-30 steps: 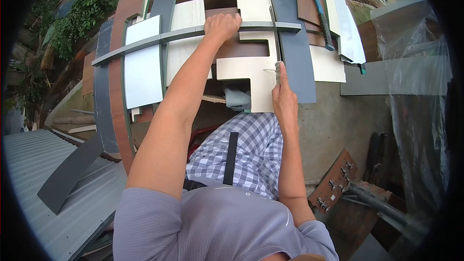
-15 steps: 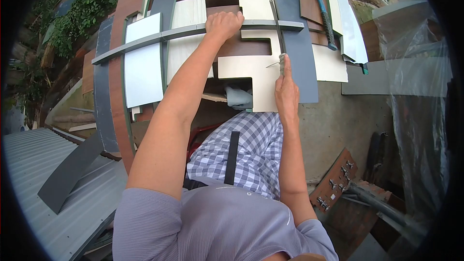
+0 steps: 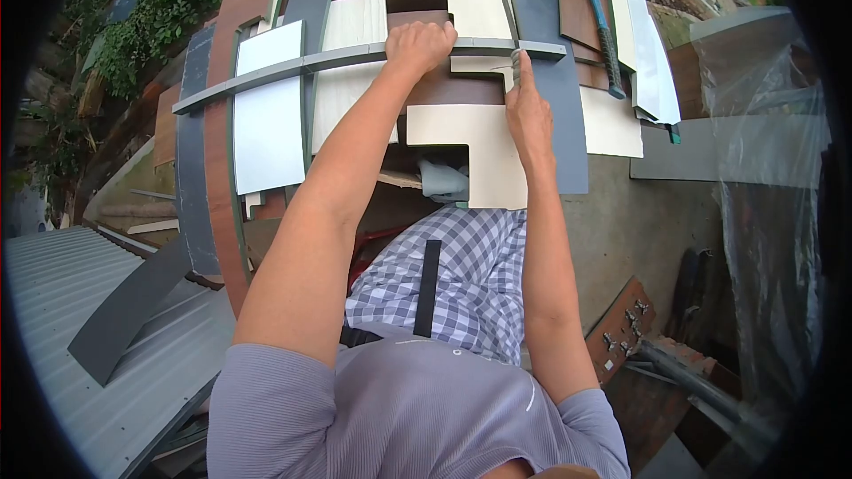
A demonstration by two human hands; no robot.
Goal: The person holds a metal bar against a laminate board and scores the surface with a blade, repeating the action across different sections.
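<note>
My left hand (image 3: 420,46) is closed over a long grey metal bar (image 3: 342,57), pressing it across the boards. In my right hand (image 3: 530,111) is a long thin blade (image 3: 506,4) with a pale wrapped grip, my index finger stretched along it. The blade points away from me and crosses the bar near its right end. Beneath it lies a cream board (image 3: 486,146) with stepped cutouts, beside a dark blue-grey board (image 3: 568,137). Whether the edge touches the board cannot be made out.
A claw hammer (image 3: 603,40) with a blue and black handle lies on the boards at right. White panels (image 3: 269,111) and brown strips lie at left. Corrugated metal sheeting (image 3: 62,293) is lower left, clear plastic sheet (image 3: 768,213) at right, and a brown plate with metal fittings (image 3: 619,328) lower right.
My right hand has pushed away from me with the blade, from below the bar up to its near edge. My left hand stays on the bar. The view has shifted slightly.
</note>
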